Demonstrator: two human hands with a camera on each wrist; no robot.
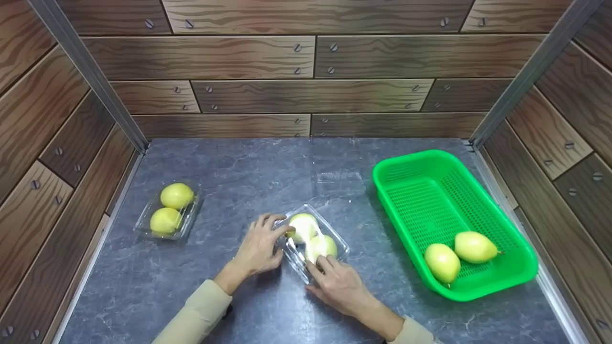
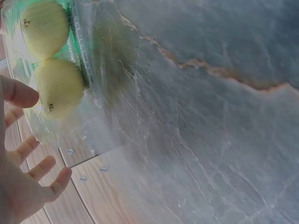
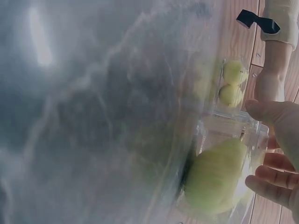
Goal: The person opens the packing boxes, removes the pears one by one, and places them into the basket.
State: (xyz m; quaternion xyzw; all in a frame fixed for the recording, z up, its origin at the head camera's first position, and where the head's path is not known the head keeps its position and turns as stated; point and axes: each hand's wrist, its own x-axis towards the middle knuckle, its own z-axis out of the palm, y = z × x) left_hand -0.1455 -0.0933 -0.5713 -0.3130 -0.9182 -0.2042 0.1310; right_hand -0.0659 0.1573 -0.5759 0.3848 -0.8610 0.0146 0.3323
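From where I stand, both hands meet over one clear box (image 1: pixel 330 229), which sits on the grey table (image 1: pixel 229 167) right between them. The left hand (image 1: pixel 258 243) touches its far-left corner with fingers spread and lightly bent, not wrapped round anything. The right hand (image 1: pixel 342 284) lies across the near side, fingertips resting on top and thumb down by the near corner; it too seems to press rather than clasp. Setting the hands at opposite ends like that probably keeps the light plastic from sliding and spreads the push along the lid. Glare hides whether the edges have snapped together.

Under the fingers two pears (image 1: pixel 303 227) lie side by side, filling the box snugly, so they likely have little room to roll. Well out to the left of the grip stands a second box (image 1: pixel 191 215) holding a matching pair, apparently set aside to leave the middle free for working. To the right of the grip, the green basket (image 1: pixel 397 210) holds two loose pears (image 1: pixel 475 247) at its near end, handy for the right arm. Beyond the hands, near the basket, lies some clear plastic (image 1: pixel 339 177), too faint to make out properly.
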